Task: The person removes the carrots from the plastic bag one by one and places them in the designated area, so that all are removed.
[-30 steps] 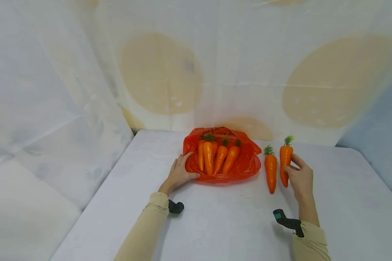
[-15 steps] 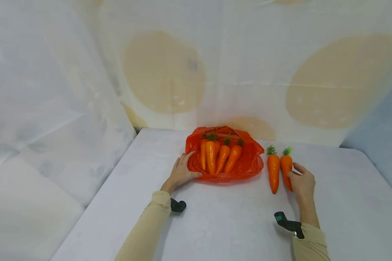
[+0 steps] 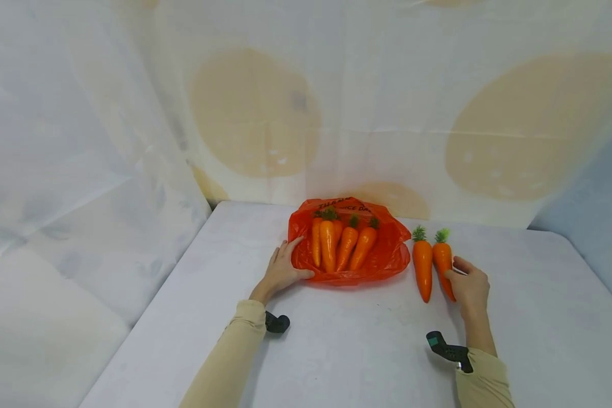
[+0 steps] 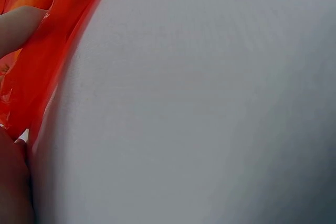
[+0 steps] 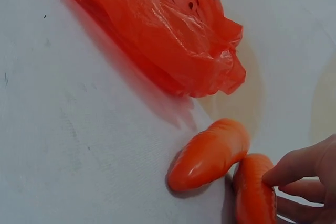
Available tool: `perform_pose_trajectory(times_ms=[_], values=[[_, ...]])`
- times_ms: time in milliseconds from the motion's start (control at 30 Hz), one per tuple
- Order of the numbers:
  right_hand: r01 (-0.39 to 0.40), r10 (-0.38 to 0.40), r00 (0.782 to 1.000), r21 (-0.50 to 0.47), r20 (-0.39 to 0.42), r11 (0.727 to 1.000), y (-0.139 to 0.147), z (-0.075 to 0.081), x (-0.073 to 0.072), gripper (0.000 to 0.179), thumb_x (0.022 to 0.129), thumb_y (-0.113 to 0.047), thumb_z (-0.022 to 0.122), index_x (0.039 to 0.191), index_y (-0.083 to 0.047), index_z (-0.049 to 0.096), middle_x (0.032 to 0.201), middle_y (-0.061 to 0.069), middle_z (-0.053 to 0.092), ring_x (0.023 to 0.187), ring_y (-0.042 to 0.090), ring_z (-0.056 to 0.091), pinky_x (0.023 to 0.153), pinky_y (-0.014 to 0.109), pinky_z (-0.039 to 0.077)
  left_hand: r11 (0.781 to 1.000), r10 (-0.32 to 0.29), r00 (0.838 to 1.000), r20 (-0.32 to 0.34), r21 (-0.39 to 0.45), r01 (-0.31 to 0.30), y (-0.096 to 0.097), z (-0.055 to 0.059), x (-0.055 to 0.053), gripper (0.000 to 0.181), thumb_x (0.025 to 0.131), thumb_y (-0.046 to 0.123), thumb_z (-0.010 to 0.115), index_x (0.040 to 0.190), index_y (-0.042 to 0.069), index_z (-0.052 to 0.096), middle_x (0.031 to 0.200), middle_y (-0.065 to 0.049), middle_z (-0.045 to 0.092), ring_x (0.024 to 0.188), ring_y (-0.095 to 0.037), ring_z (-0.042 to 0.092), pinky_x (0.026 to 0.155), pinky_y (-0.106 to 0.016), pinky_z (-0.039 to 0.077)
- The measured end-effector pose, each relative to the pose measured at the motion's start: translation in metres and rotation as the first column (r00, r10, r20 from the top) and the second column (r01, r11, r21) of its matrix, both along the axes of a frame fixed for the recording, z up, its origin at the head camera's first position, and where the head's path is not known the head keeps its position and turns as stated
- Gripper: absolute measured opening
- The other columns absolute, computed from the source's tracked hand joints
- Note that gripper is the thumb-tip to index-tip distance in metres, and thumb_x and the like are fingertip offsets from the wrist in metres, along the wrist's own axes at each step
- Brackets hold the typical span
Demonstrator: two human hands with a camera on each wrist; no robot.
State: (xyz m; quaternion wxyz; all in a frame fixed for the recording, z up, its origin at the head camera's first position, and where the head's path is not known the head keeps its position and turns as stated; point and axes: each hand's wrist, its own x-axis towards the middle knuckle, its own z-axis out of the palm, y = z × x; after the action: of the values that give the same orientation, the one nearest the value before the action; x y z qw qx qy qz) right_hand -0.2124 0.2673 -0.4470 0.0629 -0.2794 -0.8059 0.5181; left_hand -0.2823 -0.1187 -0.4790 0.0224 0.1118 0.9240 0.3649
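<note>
In the head view, a red plastic bag (image 3: 387,266) lies on its side, its mouth facing me, with several carrots (image 3: 328,246) inside. My left hand (image 3: 281,273) spreads at its left front corner; the thumb (image 4: 23,27) lies over the front rim and the fingers stretch along the side. Outside the bag's right end rest two orange carrots with green tops. My right hand (image 3: 471,289) is at the outer carrot (image 3: 442,262), thumb on its top and fingers along its right side. The inner carrot (image 3: 422,271) lies against it, shown in the right wrist view too.
All of this stands on a table (image 3: 367,345) covered in white cloth. Patterned cloth (image 3: 382,113) hangs right behind the table, and more cloth (image 3: 56,226) walls off the left. Dark wrist mounts (image 3: 449,347) sit at both sleeves.
My right hand has lowered the outer carrot beside the inner one, the gap between them narrowing. Both have shifted slightly left toward the bag. The left hand keeps its place at the bag.
</note>
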Motion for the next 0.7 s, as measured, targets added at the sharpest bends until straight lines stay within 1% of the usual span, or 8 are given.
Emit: perform_pose_trajectory(times_ms=[133, 167, 200, 500, 533, 600, 633, 700], values=[[-0.018, 0.018, 1.0, 0.021, 0.012, 1.0, 0.0, -0.004, 0.0, 0.054, 0.091, -0.016, 0.045, 0.143, -0.008, 0.032, 0.143, 0.019, 0.037, 0.129, 0.037, 0.033, 0.096, 0.043, 0.044, 1.0, -0.006, 1.0, -0.001, 0.003, 0.006, -0.001, 0.0, 0.0, 0.092, 0.069, 0.046, 0.072, 0.145, 0.03, 0.024, 0.152, -0.009, 0.018, 0.141, -0.026, 0.005, 0.113, -0.048, 0.003], [-0.025, 0.025, 1.0, 0.017, 0.013, 1.0, 0.0, -0.004, 0.0, 0.055, 0.091, -0.016, 0.045, 0.144, -0.008, 0.031, 0.143, 0.02, 0.035, 0.13, 0.038, 0.03, 0.1, 0.048, 0.038, 1.0, -0.006, 1.0, 0.0, 0.004, 0.006, -0.001, 0.0, 0.0, 0.092, 0.069, 0.046, 0.073, 0.145, 0.029, 0.024, 0.152, -0.009, 0.018, 0.141, -0.026, 0.005, 0.113, -0.048, 0.003], [-0.029, 0.029, 0.999, 0.015, 0.015, 0.999, 0.0, -0.005, 0.0, 0.055, 0.091, -0.016, 0.045, 0.144, -0.008, 0.031, 0.144, 0.02, 0.035, 0.131, 0.039, 0.029, 0.101, 0.049, 0.037, 1.0, -0.006, 1.0, -0.001, 0.003, 0.006, -0.002, 0.0, 0.0, 0.092, 0.069, 0.046, 0.073, 0.145, 0.029, 0.024, 0.152, -0.009, 0.018, 0.141, -0.027, 0.005, 0.113, -0.048, 0.003], [-0.045, 0.044, 0.999, 0.009, 0.012, 0.999, -0.001, -0.001, 0.0, 0.056, 0.091, -0.018, 0.046, 0.145, -0.009, 0.029, 0.145, 0.019, 0.033, 0.13, 0.039, 0.031, 0.1, 0.049, 0.039, 1.0, -0.003, 1.0, -0.008, 0.011, 0.003, -0.003, 0.001, 0.0, 0.092, 0.068, 0.043, 0.073, 0.145, 0.027, 0.026, 0.151, -0.009, 0.021, 0.141, -0.026, 0.006, 0.113, -0.047, 0.003], [-0.043, 0.043, 0.999, 0.01, 0.009, 0.999, 0.0, -0.001, -0.001, 0.057, 0.091, -0.018, 0.046, 0.145, -0.009, 0.029, 0.145, 0.019, 0.033, 0.129, 0.039, 0.032, 0.098, 0.048, 0.04, 1.0, -0.003, 1.0, -0.009, 0.012, 0.003, -0.003, 0.001, 0.0, 0.092, 0.068, 0.043, 0.073, 0.145, 0.027, 0.026, 0.151, -0.009, 0.021, 0.141, -0.026, 0.006, 0.113, -0.047, 0.003], [-0.038, 0.038, 0.999, 0.022, 0.002, 0.999, 0.005, -0.005, -0.004, 0.057, 0.09, -0.02, 0.048, 0.144, -0.011, 0.031, 0.145, 0.017, 0.034, 0.124, 0.037, 0.039, 0.086, 0.037, 0.051, 1.0, -0.003, 1.0, -0.009, 0.015, 0.003, -0.004, 0.001, 0.0, 0.091, 0.068, 0.043, 0.073, 0.145, 0.027, 0.026, 0.151, -0.009, 0.021, 0.141, -0.027, 0.006, 0.113, -0.047, 0.003], [-0.039, 0.04, 0.999, 0.027, -0.004, 0.999, 0.009, -0.008, -0.006, 0.058, 0.09, -0.021, 0.049, 0.144, -0.011, 0.031, 0.145, 0.017, 0.034, 0.12, 0.037, 0.043, 0.082, 0.035, 0.052, 1.0, -0.002, 1.0, -0.007, 0.015, 0.002, -0.004, 0.001, 0.0, 0.091, 0.068, 0.043, 0.073, 0.145, 0.027, 0.026, 0.151, -0.009, 0.021, 0.141, -0.027, 0.006, 0.113, -0.048, 0.003], [-0.034, 0.034, 0.999, 0.071, -0.009, 0.997, 0.019, -0.022, -0.014, 0.058, 0.091, -0.027, 0.05, 0.144, -0.016, 0.032, 0.144, 0.013, 0.037, 0.113, 0.033, 0.048, 0.074, 0.029, 0.053, 1.0, 0.0, 1.0, -0.002, 0.018, 0.0, -0.004, 0.001, 0.001, 0.091, 0.068, 0.043, 0.073, 0.145, 0.028, 0.026, 0.151, -0.009, 0.02, 0.141, -0.027, 0.006, 0.113, -0.048, 0.003]])
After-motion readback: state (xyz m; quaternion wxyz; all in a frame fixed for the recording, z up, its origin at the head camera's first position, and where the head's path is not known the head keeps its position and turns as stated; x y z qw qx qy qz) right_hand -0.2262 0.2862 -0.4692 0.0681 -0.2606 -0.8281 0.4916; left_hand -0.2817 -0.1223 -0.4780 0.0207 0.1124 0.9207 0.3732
